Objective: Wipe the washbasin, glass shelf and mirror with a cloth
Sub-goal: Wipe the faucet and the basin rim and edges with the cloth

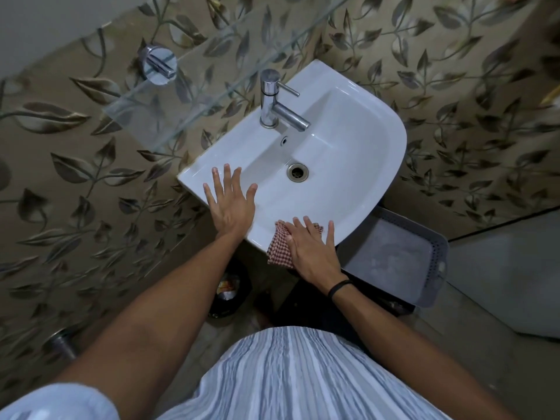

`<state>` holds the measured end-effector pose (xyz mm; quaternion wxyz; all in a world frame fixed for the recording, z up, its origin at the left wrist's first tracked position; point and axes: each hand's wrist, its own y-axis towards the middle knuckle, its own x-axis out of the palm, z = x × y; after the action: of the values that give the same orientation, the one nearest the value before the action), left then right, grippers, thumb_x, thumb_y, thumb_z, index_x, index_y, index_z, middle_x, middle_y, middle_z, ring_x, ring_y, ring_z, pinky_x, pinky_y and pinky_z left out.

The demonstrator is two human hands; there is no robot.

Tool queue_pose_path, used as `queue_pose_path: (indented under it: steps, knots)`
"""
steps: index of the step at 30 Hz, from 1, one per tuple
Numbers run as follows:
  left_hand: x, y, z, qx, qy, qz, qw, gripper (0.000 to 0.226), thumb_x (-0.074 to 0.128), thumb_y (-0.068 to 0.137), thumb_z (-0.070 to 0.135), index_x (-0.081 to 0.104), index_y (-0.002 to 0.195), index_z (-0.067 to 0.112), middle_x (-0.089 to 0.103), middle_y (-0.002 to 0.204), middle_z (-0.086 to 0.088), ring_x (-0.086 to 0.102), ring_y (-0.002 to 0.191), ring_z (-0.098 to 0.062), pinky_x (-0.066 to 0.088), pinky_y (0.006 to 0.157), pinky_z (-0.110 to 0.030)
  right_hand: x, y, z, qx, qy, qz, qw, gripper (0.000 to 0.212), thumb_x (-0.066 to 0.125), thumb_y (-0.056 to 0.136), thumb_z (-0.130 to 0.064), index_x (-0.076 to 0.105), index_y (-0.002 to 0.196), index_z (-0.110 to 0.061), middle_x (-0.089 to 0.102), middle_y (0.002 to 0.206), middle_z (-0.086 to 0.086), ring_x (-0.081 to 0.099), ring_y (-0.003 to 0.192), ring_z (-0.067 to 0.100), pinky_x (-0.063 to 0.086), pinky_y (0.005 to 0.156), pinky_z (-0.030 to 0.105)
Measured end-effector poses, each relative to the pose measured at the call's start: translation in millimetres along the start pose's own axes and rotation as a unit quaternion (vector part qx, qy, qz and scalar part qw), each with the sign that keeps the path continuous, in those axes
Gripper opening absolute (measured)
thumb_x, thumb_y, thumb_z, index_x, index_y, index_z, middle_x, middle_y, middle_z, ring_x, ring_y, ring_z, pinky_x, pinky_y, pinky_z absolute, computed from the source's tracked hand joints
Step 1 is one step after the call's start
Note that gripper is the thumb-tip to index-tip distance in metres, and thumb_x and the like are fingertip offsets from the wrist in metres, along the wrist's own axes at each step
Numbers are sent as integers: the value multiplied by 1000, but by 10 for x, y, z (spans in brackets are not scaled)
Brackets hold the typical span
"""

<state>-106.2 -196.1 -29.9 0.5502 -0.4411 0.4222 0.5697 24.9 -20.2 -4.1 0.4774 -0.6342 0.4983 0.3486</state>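
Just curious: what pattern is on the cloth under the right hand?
Red-and-white checks, seen in the head view, on the cloth under the right hand.

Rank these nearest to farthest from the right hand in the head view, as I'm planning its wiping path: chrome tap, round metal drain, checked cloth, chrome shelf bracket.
1. Red-and-white checked cloth, pressed under the right hand on the white washbasin front rim.
2. Round metal drain, mid-bowl.
3. Chrome tap, at the back edge.
4. Round chrome shelf bracket, on the wall, upper left.

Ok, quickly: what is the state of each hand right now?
Left hand: open, resting flat on the rim of the white ceramic washbasin.
Right hand: open, pressing the red-checked cloth onto the front rim.
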Motion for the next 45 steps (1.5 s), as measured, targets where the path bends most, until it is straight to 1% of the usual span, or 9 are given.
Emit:
queue_pose_path:
  steps: [4, 9, 13, 19, 23, 29, 33, 40, 45]
  knots:
    - [-25, 5, 13, -3, -18, 0, 1000, 66, 20, 105, 61, 23, 160, 25, 6, 171, 3, -10, 157, -20, -4, 126, -52, 49, -9, -77, 3, 21, 1, 1000, 49, 14, 110, -40, 21, 158, -35, 20, 166, -7, 4, 155, 14, -15, 119, 55]
    - [-40, 4, 18, -3, -26, 8, 1000, 65, 23, 104, 62, 26, 159, 26, 11, 171, 2, -8, 157, -19, -2, 126, -52, -28, -54, 153, -22, -14, -1, 1000, 49, 11, 110, -39, 23, 157, -34, 18, 167, -8, 2, 155, 12, -19, 118, 54]
    - [-34, -5, 14, -6, -29, 13, 999, 65, 25, 104, 62, 27, 158, 26, 12, 170, 3, -8, 157, -18, -2, 126, -50, -12, -94, 161, -2, -16, 19, 1000, 48, 15, 110, -36, 29, 155, -31, 22, 166, -3, 5, 155, 17, -12, 120, 54]
    - [-36, -4, 13, -16, -45, 10, 999, 66, 25, 103, 63, 28, 158, 26, 13, 170, 3, -7, 157, -17, -3, 127, -47, 124, -27, -247, 1, 51, 22, 998, 48, 17, 109, -34, 23, 157, -31, 24, 165, -2, 8, 155, 19, -7, 121, 52]
    - [-35, -47, 17, -13, -44, 1, 999, 65, 24, 104, 61, 28, 158, 24, 13, 170, 1, -7, 157, -18, -2, 127, -49, 106, -155, -122, 5, 19, 39, 999, 48, 17, 109, -34, 19, 157, -38, 18, 167, -4, 4, 156, 16, -9, 121, 54]
    - [-35, 4, 20, 1, -25, -12, 1000, 63, 22, 106, 57, 24, 160, 26, 7, 171, 5, -9, 157, -17, -2, 126, -49, 74, -163, 245, 120, 1, 103, 987, 49, 20, 109, -30, 30, 156, -20, 12, 168, 2, 4, 156, 21, 0, 124, 54]
    - [-3, -7, 1, 10, -12, -13, 1000, 64, 19, 105, 59, 22, 160, 26, 6, 171, 5, -7, 157, -18, 0, 126, -50, 188, -141, -15, 227, 61, 146, 961, 56, 28, 107, -22, 12, 159, -8, -3, 168, 10, -7, 155, 28, -3, 125, 49]
    - [-10, -18, -24, 64, -6, -27, 998, 64, 17, 104, 60, 20, 159, 30, -4, 171, 3, -14, 156, -21, -4, 124, -58, 177, -62, -3, 263, 80, 164, 947, 59, 29, 107, -19, 7, 158, -1, -4, 168, 14, -9, 155, 30, 0, 126, 46]
    - [-10, -16, -48, 88, 8, -25, 996, 63, 18, 105, 61, 19, 160, 32, -7, 171, 2, -16, 156, -23, -7, 123, -58, 70, 119, 122, 296, 86, 181, 934, 66, 36, 101, -12, 5, 157, 3, -1, 167, 18, -8, 154, 34, -7, 124, 41]
